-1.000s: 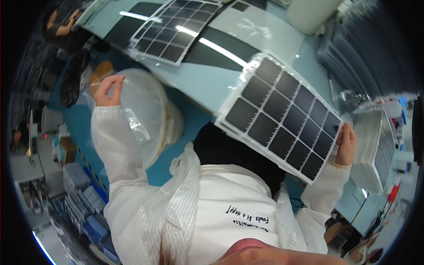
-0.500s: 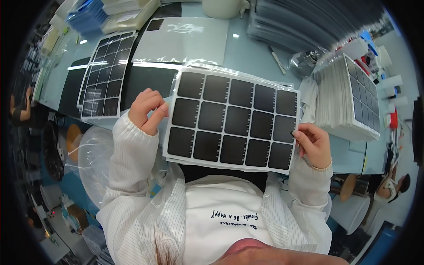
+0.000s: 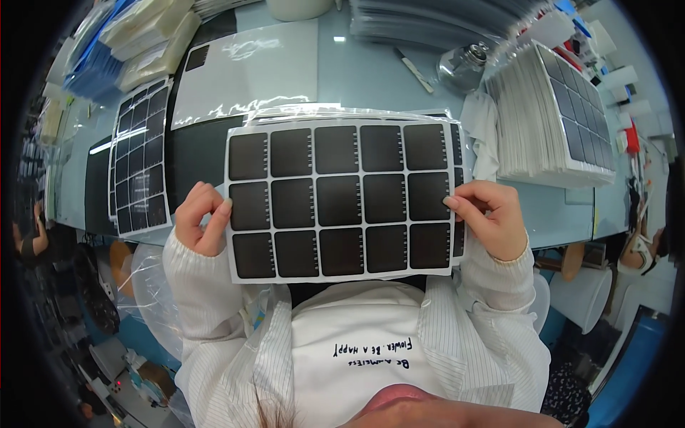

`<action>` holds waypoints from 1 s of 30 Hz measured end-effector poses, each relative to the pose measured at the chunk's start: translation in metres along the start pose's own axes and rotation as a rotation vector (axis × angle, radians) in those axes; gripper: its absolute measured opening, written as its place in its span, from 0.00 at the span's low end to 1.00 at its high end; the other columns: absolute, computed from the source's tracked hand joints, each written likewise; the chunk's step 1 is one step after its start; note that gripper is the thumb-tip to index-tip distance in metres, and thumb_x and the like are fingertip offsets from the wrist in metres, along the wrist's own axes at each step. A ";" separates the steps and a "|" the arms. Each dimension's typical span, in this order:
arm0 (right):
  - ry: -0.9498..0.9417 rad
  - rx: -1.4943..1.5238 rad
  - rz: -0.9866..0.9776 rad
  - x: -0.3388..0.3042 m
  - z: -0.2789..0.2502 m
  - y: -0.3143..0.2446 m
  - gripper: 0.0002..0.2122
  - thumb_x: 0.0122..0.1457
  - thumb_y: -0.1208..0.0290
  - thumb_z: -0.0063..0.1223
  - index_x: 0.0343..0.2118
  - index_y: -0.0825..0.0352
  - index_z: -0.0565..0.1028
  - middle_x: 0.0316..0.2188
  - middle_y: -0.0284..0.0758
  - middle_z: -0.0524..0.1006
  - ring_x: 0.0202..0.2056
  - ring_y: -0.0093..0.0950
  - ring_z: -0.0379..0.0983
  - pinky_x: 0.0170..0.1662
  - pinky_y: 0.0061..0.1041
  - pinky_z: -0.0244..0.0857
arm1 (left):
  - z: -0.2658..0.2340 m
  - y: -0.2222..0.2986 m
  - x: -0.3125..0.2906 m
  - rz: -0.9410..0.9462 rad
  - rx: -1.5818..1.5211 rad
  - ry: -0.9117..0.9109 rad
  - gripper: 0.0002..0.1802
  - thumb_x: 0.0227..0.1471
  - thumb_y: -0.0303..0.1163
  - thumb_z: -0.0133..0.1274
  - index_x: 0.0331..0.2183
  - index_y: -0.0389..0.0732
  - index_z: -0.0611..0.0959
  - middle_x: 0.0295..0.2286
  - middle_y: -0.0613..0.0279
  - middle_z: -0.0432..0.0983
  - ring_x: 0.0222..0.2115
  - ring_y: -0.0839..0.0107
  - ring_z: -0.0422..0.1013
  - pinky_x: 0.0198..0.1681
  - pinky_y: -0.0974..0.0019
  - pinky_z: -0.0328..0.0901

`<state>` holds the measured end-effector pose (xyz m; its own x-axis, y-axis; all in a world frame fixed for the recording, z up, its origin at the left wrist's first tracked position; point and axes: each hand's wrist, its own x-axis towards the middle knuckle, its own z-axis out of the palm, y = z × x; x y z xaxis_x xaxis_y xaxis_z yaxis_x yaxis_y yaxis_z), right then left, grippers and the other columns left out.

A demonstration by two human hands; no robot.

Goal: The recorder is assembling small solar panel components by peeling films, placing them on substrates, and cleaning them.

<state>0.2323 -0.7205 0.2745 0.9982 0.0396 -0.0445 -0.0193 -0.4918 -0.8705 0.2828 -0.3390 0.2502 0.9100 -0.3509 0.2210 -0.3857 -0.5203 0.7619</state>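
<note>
Between my two hands is a white sheet of black square labels, rounded squares laid out in rows. My left hand is closed, thumb and fingers pinching the sheet's left edge. At the right edge, my right hand pinches the sheet, its thumb on the black square in the middle row. Beneath it a stack of similar sheets shows past the top and right edges, with clear film along the top; the rest of that stack is hidden.
More label sheets lie at the left beside a pale plastic-covered sheet. A tall stack of sheets stands at the right, near a glass jar, a cutter knife and a white cloth. Clear bags are piled far left.
The held sheet has levelled out and shifted left, away from the sheets under it, which now show at its right. My left hand has moved slightly left and down. The view has turned somewhat.
</note>
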 end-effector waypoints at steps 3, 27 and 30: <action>-0.016 -0.027 -0.007 0.001 -0.002 -0.003 0.05 0.51 0.76 0.54 0.23 0.73 0.74 0.16 0.30 0.72 0.18 0.15 0.67 0.20 0.12 0.56 | -0.007 -0.002 -0.005 -0.093 -0.153 -0.049 0.11 0.46 0.24 0.46 0.16 0.34 0.67 0.16 0.63 0.61 0.18 0.73 0.56 0.24 0.71 0.51; -0.004 0.343 -0.010 -0.033 -0.024 -0.003 0.05 0.46 0.80 0.52 0.17 0.72 0.71 0.14 0.30 0.70 0.16 0.16 0.61 0.21 0.16 0.52 | -0.007 0.008 -0.009 0.030 -0.467 -0.137 0.14 0.51 0.28 0.44 0.16 0.38 0.67 0.23 0.57 0.69 0.24 0.74 0.63 0.32 0.71 0.58; 0.013 0.351 -0.011 -0.032 -0.024 -0.002 0.04 0.46 0.81 0.52 0.17 0.72 0.71 0.14 0.30 0.70 0.16 0.16 0.61 0.20 0.15 0.52 | -0.005 0.009 -0.009 0.011 -0.467 -0.123 0.14 0.51 0.28 0.44 0.16 0.37 0.67 0.23 0.57 0.69 0.25 0.73 0.64 0.33 0.71 0.58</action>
<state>0.2013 -0.7420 0.2895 0.9991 0.0313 -0.0301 -0.0246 -0.1627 -0.9864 0.2719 -0.3364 0.2584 0.8708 -0.4582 0.1785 -0.2600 -0.1209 0.9580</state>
